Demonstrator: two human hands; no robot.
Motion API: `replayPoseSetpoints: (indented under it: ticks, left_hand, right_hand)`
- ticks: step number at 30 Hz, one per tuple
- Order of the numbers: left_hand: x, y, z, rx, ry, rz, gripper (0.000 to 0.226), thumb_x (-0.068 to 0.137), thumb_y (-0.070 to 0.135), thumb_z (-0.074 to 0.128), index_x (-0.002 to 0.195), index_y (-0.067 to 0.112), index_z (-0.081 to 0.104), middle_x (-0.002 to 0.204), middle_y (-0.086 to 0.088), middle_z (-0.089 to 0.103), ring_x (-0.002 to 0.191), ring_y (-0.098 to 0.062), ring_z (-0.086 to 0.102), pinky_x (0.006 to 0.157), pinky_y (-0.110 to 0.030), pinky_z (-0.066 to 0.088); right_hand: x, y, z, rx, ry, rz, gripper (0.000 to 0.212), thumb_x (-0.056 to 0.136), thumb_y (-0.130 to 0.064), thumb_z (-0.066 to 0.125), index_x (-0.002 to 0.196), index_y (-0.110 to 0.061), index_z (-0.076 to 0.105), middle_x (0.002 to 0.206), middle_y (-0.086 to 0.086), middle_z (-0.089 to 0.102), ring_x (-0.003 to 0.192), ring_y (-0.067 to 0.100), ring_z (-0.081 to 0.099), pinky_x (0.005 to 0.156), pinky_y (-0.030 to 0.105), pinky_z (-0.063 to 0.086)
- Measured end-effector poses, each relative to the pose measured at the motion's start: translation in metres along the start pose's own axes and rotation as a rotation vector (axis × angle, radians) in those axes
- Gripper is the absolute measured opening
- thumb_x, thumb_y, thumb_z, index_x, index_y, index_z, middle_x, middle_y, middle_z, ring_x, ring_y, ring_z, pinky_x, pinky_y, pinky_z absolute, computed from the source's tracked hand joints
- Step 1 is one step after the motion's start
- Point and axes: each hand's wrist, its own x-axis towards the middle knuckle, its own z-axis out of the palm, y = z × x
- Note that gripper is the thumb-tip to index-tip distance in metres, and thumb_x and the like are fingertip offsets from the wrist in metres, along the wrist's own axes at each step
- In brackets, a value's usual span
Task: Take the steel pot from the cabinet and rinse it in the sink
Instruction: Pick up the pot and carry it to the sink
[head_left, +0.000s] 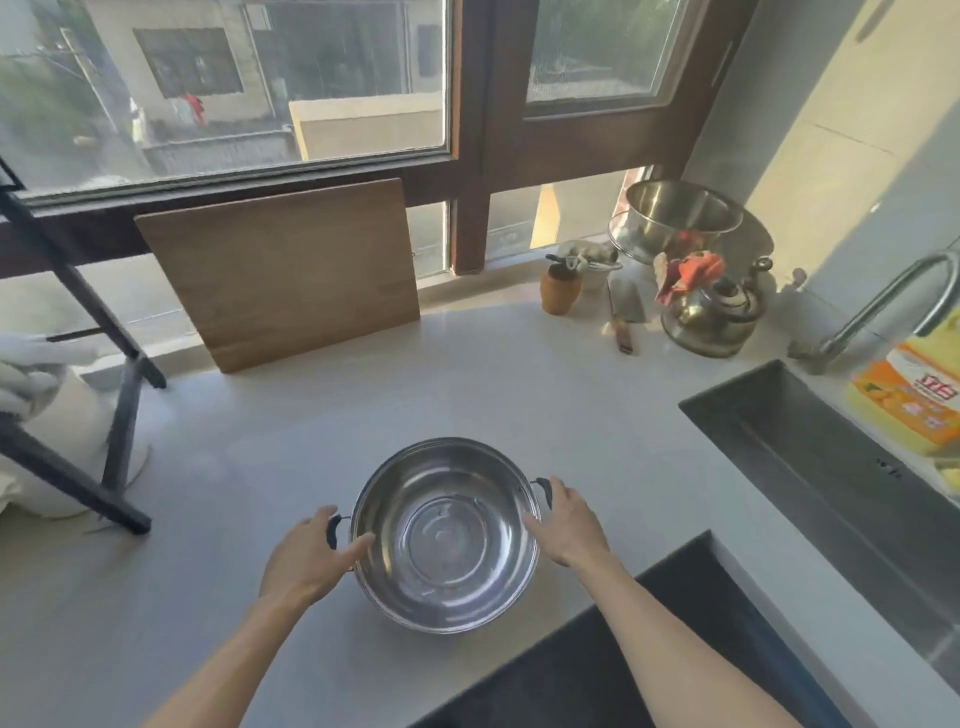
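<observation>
A shiny steel pot (445, 540) with two dark side handles is over the pale countertop (493, 395), near the front edge. My left hand (306, 558) grips its left handle, thumb lying over the rim. My right hand (569, 522) grips the right handle. The pot is empty and slightly tilted toward me. The steel sink (810, 441) lies to the right, with a curved faucet (883, 306) behind it. The cabinet is out of view.
A wooden cutting board (283, 270) leans against the window. At the back right stand a kettle (714, 312), a steel bowl (675, 218), a knife (623, 317) and a small jar (560, 288). A yellow detergent bottle (914, 389) stands by the sink. A black stand (104, 338) is on the left.
</observation>
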Motion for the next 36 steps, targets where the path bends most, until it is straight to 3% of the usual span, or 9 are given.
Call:
replayPoseSetpoints:
  ticks: [3,6,8,14,20,25,28,33,36]
  left_hand:
    - [0.012,-0.004,0.006,-0.054,-0.003,-0.008,0.066,0.083,0.07,0.077,0.132,0.026,0.068,0.089,0.013,0.069,0.078,-0.01,0.07,0.08,-0.039,0.058]
    - [0.018,0.0,0.002,-0.159,-0.063,-0.074,0.05,0.082,0.049,0.085,0.125,0.027,0.069,0.091,0.007,0.073,0.053,-0.012,0.075,0.078,-0.042,0.064]
    - [0.023,0.009,-0.002,-0.175,-0.079,-0.079,0.048,0.082,0.043,0.085,0.124,0.028,0.069,0.094,0.007,0.074,0.049,-0.013,0.075,0.078,-0.043,0.065]
    - [0.048,0.081,-0.017,-0.178,-0.09,0.057,0.047,0.084,0.041,0.087,0.126,0.028,0.069,0.096,0.007,0.073,0.048,-0.012,0.074,0.069,-0.038,0.063]
    - [0.081,0.219,0.0,-0.155,-0.133,0.325,0.052,0.085,0.047,0.087,0.131,0.027,0.073,0.096,0.008,0.074,0.05,-0.013,0.074,0.07,-0.038,0.062]
    - [0.077,0.37,0.056,-0.114,-0.222,0.526,0.059,0.083,0.052,0.084,0.136,0.029,0.074,0.109,0.004,0.079,0.079,-0.021,0.078,0.081,-0.042,0.065]
    - [0.056,0.465,0.096,-0.074,-0.264,0.624,0.059,0.086,0.051,0.082,0.14,0.028,0.072,0.12,0.001,0.077,0.099,-0.021,0.069,0.087,-0.037,0.057]
    - [0.026,0.59,0.16,-0.053,-0.292,0.747,0.018,0.092,0.035,0.081,0.106,0.024,0.075,0.095,0.001,0.065,0.091,-0.023,0.057,0.08,-0.034,0.043]
    - [0.025,0.642,0.194,0.002,-0.288,0.747,0.022,0.091,0.039,0.079,0.092,0.027,0.061,0.091,0.003,0.066,0.086,-0.023,0.059,0.07,-0.034,0.048]
  right_hand:
    - [0.015,0.004,0.005,0.074,-0.02,0.032,0.067,0.093,-0.045,0.065,0.151,-0.016,0.045,0.136,0.01,0.055,0.121,0.031,0.061,0.102,0.041,0.051]
    - [0.022,0.006,0.005,0.113,-0.032,0.062,0.061,0.091,-0.04,0.067,0.145,-0.019,0.051,0.127,0.006,0.053,0.111,0.027,0.06,0.095,0.036,0.05]
    - [0.023,0.009,0.001,0.136,-0.027,0.076,0.059,0.089,-0.04,0.068,0.142,-0.02,0.053,0.122,0.004,0.054,0.107,0.025,0.06,0.092,0.034,0.049]
    - [0.02,0.039,-0.043,0.241,0.08,0.146,0.06,0.086,-0.04,0.07,0.141,-0.022,0.055,0.12,0.002,0.055,0.105,0.023,0.058,0.092,0.035,0.048]
    - [-0.008,0.114,-0.132,0.322,0.274,0.271,0.058,0.087,-0.04,0.074,0.138,-0.019,0.056,0.119,0.001,0.056,0.106,0.021,0.055,0.089,0.032,0.044]
    - [-0.042,0.213,-0.204,0.359,0.444,0.408,0.067,0.086,-0.039,0.076,0.146,-0.014,0.056,0.13,0.004,0.06,0.129,0.028,0.056,0.101,0.034,0.042]
    - [-0.056,0.281,-0.237,0.384,0.503,0.488,0.063,0.088,-0.039,0.079,0.141,-0.012,0.06,0.129,0.01,0.064,0.126,0.031,0.06,0.095,0.032,0.043]
    - [-0.059,0.383,-0.28,0.437,0.533,0.548,0.062,0.093,-0.04,0.077,0.142,-0.007,0.059,0.136,0.015,0.066,0.125,0.032,0.06,0.099,0.036,0.045]
    - [-0.05,0.426,-0.294,0.499,0.517,0.582,0.055,0.096,-0.035,0.074,0.139,-0.004,0.06,0.132,0.018,0.066,0.114,0.032,0.06,0.088,0.035,0.043]
